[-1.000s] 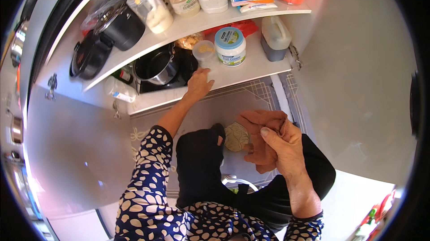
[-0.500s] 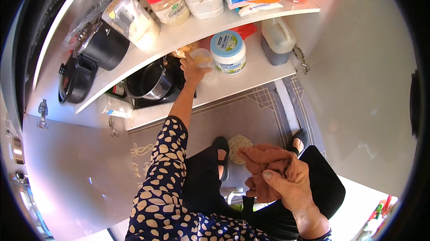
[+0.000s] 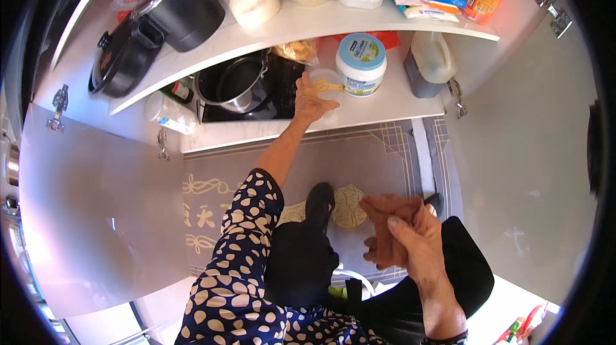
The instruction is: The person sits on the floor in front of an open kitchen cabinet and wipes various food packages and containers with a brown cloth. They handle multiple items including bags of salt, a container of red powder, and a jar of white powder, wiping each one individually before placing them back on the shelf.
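On the lower cabinet shelf my left hand (image 3: 312, 102) reaches to a small clear plastic container (image 3: 326, 82) with something yellowish in it. Fingers lie along its left side and the thumb along its near side, so the hand spans it. Right beside it stands a white tub with a blue lid (image 3: 362, 66). A black pot (image 3: 234, 85) rests on a black glossy plate (image 3: 280, 102) to the left of that hand. Low in front of my body, my right hand (image 3: 420, 242) is closed round a crumpled brown cloth (image 3: 388, 232), thumb on top.
Above, the upper shelf (image 3: 269, 38) carries jars, bags and dark pots (image 3: 186, 14). A jug of dark liquid (image 3: 430, 66) stands at the lower shelf's right end, a bag of yellowish food (image 3: 296, 50) behind. Open doors (image 3: 520, 152) flank me; a patterned mat (image 3: 256, 159) covers the floor.
The view has shifted, so the cabinet sits further right and higher on its upper shelf. My left hand stays at the clear container. My right hand still grips the cloth, which hangs differently.
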Demonstrator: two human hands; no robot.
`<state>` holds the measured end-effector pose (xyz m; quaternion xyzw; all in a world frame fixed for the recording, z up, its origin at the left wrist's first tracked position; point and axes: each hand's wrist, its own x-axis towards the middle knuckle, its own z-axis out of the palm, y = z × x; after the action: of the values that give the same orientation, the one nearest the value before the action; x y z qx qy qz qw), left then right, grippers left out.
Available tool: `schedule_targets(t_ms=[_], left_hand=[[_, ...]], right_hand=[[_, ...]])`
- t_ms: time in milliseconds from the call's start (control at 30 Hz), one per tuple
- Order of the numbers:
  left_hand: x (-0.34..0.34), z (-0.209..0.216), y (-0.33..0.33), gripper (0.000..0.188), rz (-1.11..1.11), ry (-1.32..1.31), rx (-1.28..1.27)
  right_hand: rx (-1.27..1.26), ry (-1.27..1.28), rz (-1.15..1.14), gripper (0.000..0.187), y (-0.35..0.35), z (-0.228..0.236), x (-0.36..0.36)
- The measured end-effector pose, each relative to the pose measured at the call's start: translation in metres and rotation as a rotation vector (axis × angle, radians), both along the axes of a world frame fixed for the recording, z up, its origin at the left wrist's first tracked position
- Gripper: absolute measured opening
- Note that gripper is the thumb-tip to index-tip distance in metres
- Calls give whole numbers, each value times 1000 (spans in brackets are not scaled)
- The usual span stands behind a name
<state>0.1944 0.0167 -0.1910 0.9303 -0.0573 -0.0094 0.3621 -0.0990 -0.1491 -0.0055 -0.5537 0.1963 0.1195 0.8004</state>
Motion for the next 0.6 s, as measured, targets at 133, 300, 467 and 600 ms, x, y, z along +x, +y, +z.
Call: schedule_targets(t_ms=[133,300,467,600], left_hand=[[-27,-9,16,102,-54,-81,-80],[-77,-4,20,110,-145,-277,-153],[-123,48,26,110,-220,-340,-433],[-138,92,30,112,-267,-212,-936]], right_hand=[[-53,-44,14,31,9,-14,13],[-122,-148,-81,31,7,-23,27],[-304,-369,-143,27,22,-13,59],[-145,-437,-201,34,24,-8,77]])
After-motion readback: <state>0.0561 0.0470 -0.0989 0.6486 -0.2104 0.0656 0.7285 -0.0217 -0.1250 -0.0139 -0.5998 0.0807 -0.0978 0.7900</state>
